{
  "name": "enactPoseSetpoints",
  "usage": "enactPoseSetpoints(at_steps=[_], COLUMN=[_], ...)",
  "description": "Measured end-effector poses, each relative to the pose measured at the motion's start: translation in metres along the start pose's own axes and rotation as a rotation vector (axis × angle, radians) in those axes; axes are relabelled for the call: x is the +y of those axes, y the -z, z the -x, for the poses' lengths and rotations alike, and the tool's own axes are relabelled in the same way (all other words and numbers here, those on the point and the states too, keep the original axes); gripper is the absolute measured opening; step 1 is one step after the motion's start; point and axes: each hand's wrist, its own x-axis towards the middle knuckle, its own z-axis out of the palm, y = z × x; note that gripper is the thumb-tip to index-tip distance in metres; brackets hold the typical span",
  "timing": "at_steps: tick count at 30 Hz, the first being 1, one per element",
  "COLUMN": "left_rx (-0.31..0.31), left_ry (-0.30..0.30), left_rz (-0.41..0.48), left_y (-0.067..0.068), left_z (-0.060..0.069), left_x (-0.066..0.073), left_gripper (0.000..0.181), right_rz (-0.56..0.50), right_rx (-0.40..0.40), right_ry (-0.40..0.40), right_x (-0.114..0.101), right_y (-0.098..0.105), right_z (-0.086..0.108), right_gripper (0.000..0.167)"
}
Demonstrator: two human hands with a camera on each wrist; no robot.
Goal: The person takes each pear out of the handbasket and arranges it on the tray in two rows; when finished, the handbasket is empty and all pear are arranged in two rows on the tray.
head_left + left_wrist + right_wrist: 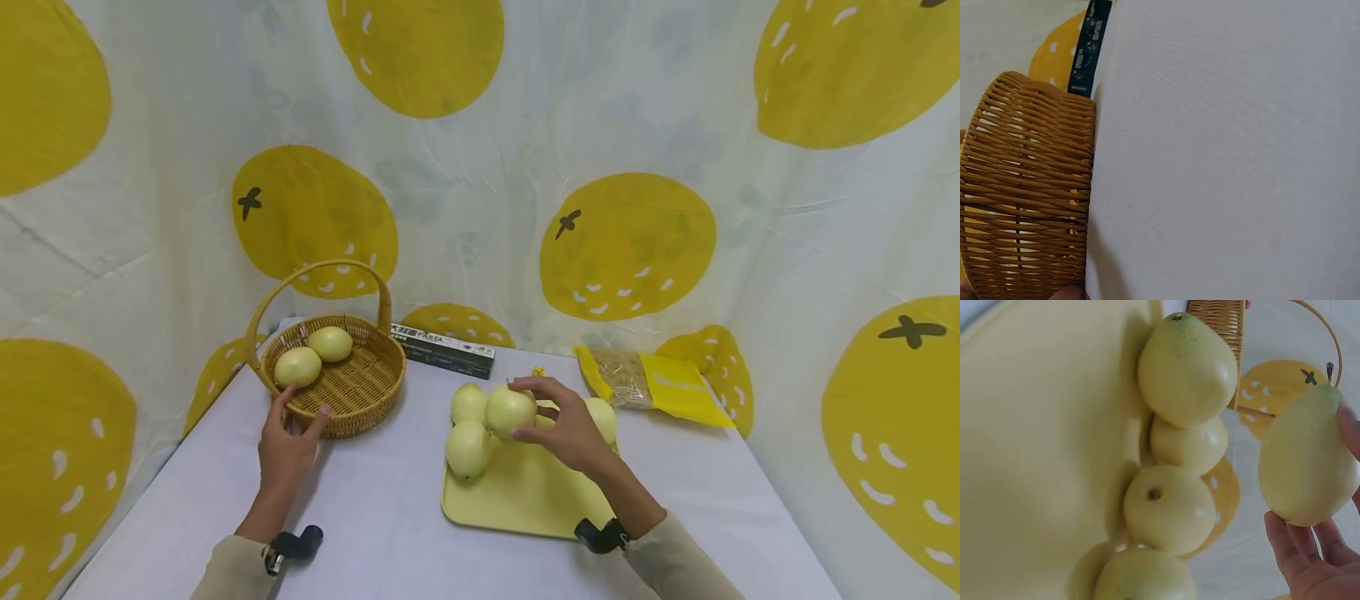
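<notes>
A round wicker basket with a tall arched handle stands at the left, holding two pale yellow-green pears. My left hand grips its near side, fingers over the rim and thumb against the outer wall; in the left wrist view only fingertips show at the bottom. My right hand holds a pear between thumb and fingers, raised above the yellow tray. Several other pears sit along the tray's far part, partly hidden by the right hand in the head view.
Behind the basket's right side lies a dark pasta box. A yellow bag of pasta rests at the back right. White cloth covers the table, and a lemon-print curtain encloses the back and sides.
</notes>
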Motion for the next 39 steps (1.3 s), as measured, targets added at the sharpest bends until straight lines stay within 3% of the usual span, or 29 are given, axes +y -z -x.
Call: enactPoseSetpoints(at_steps=[7,17,30,39], left_rx=[0.000,-0.001,0.000,-0.010], left_ry=[0.018,0.018,0.012,0.013], left_rz=[-0.002,0.001,0.005,0.003], left_y=[-0.002,0.000,-0.001,0.000], left_z=[0.000,0.001,0.000,0.001], left_x=[0.000,0.003,0.001,0.002], left_gripper=[0.084,0.082,0.082,0.083], right_rz=[0.019,0.067,0.104,0.163], right_rx=[-0.069,-0.132,-0.114,-0.060], right_ry=[-0.028,-0.009,-0.001,-0.013], right_x=[0.022,0.044,0.057,0.051], right_y=[0.007,-0.005,-0.017,-0.019], right_z=[0.020,0.034,0.035,0.035], right_gripper=[0.065,0.063,0.064,0.066])
